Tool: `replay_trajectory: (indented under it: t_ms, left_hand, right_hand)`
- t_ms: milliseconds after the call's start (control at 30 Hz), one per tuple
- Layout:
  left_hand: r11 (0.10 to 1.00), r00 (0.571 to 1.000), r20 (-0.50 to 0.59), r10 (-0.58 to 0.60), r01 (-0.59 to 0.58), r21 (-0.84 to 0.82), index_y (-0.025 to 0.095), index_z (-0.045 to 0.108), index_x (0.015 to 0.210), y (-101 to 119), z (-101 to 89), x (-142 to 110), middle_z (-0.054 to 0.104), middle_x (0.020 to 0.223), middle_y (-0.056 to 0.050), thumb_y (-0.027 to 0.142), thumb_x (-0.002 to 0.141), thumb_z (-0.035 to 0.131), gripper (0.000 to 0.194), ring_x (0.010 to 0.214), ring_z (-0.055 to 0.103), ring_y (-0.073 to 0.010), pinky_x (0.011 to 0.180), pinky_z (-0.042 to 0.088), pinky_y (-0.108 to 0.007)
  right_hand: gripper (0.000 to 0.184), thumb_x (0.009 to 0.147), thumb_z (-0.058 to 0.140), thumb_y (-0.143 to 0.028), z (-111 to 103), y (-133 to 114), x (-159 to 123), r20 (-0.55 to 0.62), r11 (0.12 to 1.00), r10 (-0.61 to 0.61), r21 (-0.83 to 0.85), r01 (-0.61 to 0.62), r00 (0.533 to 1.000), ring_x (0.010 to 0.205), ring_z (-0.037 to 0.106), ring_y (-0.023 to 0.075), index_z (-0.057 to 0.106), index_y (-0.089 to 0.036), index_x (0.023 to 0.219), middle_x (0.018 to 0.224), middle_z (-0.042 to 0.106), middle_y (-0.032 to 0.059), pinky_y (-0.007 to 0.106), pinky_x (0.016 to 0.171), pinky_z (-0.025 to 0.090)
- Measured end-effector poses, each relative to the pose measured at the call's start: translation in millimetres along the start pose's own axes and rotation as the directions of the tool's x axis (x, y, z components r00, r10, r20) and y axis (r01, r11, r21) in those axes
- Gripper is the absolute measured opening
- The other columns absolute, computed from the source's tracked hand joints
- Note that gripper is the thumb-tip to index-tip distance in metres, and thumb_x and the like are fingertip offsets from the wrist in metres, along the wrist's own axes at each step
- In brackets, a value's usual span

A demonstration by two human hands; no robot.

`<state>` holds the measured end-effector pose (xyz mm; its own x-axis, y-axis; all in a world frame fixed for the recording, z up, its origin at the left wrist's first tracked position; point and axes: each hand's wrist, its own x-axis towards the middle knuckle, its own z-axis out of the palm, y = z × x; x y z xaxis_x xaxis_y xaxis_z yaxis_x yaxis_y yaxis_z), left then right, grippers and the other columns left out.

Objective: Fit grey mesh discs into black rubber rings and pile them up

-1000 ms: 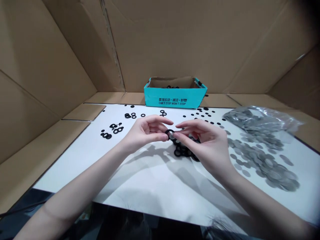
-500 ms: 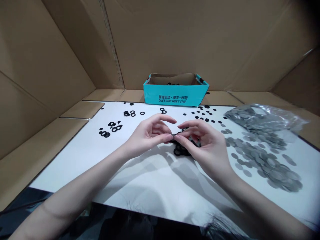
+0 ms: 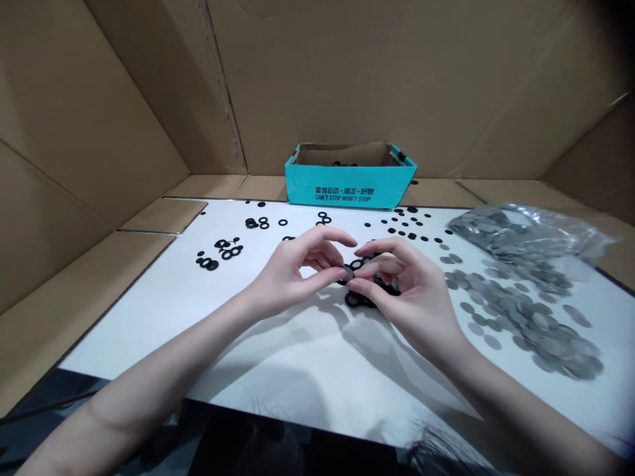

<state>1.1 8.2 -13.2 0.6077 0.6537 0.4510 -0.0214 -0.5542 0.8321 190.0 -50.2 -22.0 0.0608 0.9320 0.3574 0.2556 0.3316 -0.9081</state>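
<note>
Near the middle of the table, my left hand (image 3: pixel 290 277) is closed in a pinch on a small grey disc (image 3: pixel 349 273), with a dark edge showing under it. From the other side, my right hand (image 3: pixel 417 287) pinches the right edge of the same disc between thumb and fingertips. Whether a black ring surrounds the disc is hard to make out. A pile of black rings (image 3: pixel 353 299) lies just behind and under my right hand, which covers much of it. Loose grey discs (image 3: pixel 538 324) spread in a heap to the right of that hand.
At the back stands a turquoise box (image 3: pixel 350 187) with black pieces inside. A clear plastic bag (image 3: pixel 526 231) of grey discs lies at the right. Small black discs (image 3: pixel 411 236) dot the back right. Several black rings (image 3: pixel 231 252) lie at the left. Cardboard walls (image 3: pixel 397 79) enclose the table.
The grey disc now shows more of its flat face between my fingertips. My right fingertips have shifted slightly, and the view has tilted a little.
</note>
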Motion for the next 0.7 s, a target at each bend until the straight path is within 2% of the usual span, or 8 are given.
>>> replay_trajectory:
  t_ms: [167, 400, 700]
  left_hand:
    - [0.996, 0.997, 0.073, 0.035, -0.04, 0.076, 0.019, 0.058, 0.116, 1, -3.9, -1, 0.066, 0.088, 0.001, 0.016, 0.094, 0.065, 0.024, 0.08, 0.067, -0.0091, 0.078, 0.057, -0.02]
    - [0.988, 0.985, 0.174, -0.005, -0.023, 0.155, 0.02, 0.056, 0.108, 9, -8.7, 2, 0.066, 0.093, -0.001, 0.015, 0.091, 0.062, 0.019, 0.079, 0.065, -0.0108, 0.075, 0.056, -0.023]
    - [0.99, 0.992, 0.12, -0.036, 0.019, 0.141, 0.02, 0.056, 0.106, 7, -4.6, -1, 0.062, 0.085, 0.001, 0.017, 0.091, 0.063, 0.017, 0.075, 0.063, -0.0105, 0.072, 0.055, -0.023]
  right_hand:
    - [0.025, 0.077, 0.074, -0.017, -2, 0, 1, 0.024, 1.0, -0.02, -0.008, 0.02, 1.0, 0.065, 0.068, 0.018, 0.059, -0.026, 0.094, 0.066, 0.072, -0.0054, 0.034, 0.066, 0.043]
    - [0.028, 0.075, 0.074, -0.018, -4, -2, 1, 0.077, 0.997, 0.003, 0.074, -0.009, 0.997, 0.066, 0.064, 0.016, 0.05, -0.027, 0.086, 0.064, 0.064, -0.0077, 0.034, 0.068, 0.046]
    - [0.026, 0.08, 0.071, -0.017, -4, 2, -2, 0.087, 0.997, -0.064, -0.032, 0.067, 0.994, 0.064, 0.063, 0.0151, 0.048, -0.027, 0.087, 0.066, 0.062, -0.0072, 0.033, 0.067, 0.044]
